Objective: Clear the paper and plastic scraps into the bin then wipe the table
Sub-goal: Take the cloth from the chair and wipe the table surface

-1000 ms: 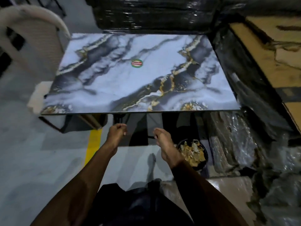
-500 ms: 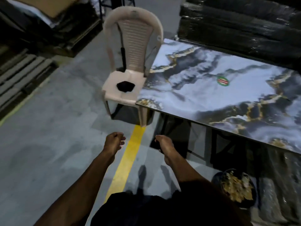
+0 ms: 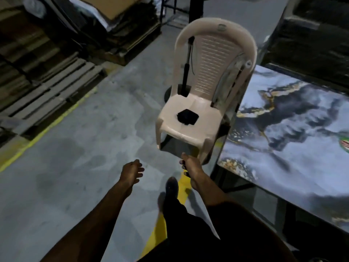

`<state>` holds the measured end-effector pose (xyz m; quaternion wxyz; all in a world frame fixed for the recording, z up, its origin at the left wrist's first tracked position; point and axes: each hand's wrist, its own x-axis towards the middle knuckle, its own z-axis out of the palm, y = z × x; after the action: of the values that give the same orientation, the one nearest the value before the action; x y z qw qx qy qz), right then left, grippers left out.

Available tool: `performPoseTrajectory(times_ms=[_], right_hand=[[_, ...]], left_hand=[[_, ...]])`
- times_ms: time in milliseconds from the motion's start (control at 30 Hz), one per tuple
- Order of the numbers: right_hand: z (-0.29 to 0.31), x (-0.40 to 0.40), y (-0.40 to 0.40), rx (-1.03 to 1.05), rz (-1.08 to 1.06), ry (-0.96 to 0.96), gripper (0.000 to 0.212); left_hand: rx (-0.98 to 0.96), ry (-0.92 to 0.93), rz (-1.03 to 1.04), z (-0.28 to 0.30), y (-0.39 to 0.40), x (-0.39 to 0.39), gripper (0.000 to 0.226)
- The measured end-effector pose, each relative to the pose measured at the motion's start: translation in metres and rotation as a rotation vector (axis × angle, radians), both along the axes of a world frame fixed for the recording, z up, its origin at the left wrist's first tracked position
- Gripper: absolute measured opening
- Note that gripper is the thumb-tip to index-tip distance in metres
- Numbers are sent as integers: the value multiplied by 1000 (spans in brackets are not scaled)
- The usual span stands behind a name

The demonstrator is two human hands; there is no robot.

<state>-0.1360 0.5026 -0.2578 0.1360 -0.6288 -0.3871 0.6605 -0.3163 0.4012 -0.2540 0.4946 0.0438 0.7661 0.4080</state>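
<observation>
The marble-patterned table (image 3: 294, 148) fills the right side, with a small green and red round sticker (image 3: 344, 144) at the frame's right edge. A beige plastic chair (image 3: 204, 87) stands at the table's left end, and a small black cloth (image 3: 187, 117) lies on its seat. My left hand (image 3: 131, 172) hangs over the floor, fingers loosely curled and holding nothing. My right hand (image 3: 191, 168) is just below the chair's front edge, fingers loosely bent and empty. The bin is out of view.
Wooden pallets (image 3: 43, 86) and stacked cardboard (image 3: 113, 19) line the left and back. A yellow floor line (image 3: 170, 210) runs under my feet. Black wrapped stacks (image 3: 317, 35) stand behind the table. A black stand (image 3: 186, 72) rises behind the chair.
My view has swung left from the table's front to the chair, and I have stepped closer to it. The bin of scraps under the table has left the frame. Both hands stay empty.
</observation>
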Motion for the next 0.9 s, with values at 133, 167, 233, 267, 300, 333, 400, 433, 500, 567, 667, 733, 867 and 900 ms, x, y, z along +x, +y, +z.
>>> performPoseTrajectory(times_ms=[133,167,233,267,300,333,400,433,500,567,667,733,867,900], right_hand=[[-20,-39,75,-57,-105,3,24],[-22,-47,94,-65,-137,-10,24],[-24,-59,131,-90,-175,-11,30],[-24,-64,146,-98,-193,-5,31],[-23,-69,164,-104,-216,-5,31],[-22,-73,180,-113,-236,-5,30],[-23,-81,212,-115,-281,6,29],[-25,-83,223,-114,-301,2,30],[-34,-86,249,-114,-344,-22,31],[-42,-85,266,-135,-388,-32,33],[-56,-83,286,-146,-474,10,37],[-71,-83,300,-158,-585,24,41],[-102,-87,325,-154,-758,42,38],[-112,-87,330,-165,-798,44,39]], left_hand=[[-40,11,-6,-6,78,-41,21],[-51,16,-12,-6,98,-51,20],[-61,23,-37,-3,139,-68,20],[-59,20,-48,-2,157,-74,21],[-55,17,-64,-1,178,-81,22],[-48,12,-84,1,197,-86,22],[-41,0,-148,-3,236,-95,20],[-41,-1,-183,-7,251,-97,19],[-52,0,-268,-17,288,-101,17],[-77,-11,-362,-35,323,-103,20],[-118,-61,-454,-64,370,-100,23],[-165,-89,-521,-93,402,-97,22],[-207,-78,-681,-143,447,-83,27],[-217,-38,-741,-155,456,-79,32]])
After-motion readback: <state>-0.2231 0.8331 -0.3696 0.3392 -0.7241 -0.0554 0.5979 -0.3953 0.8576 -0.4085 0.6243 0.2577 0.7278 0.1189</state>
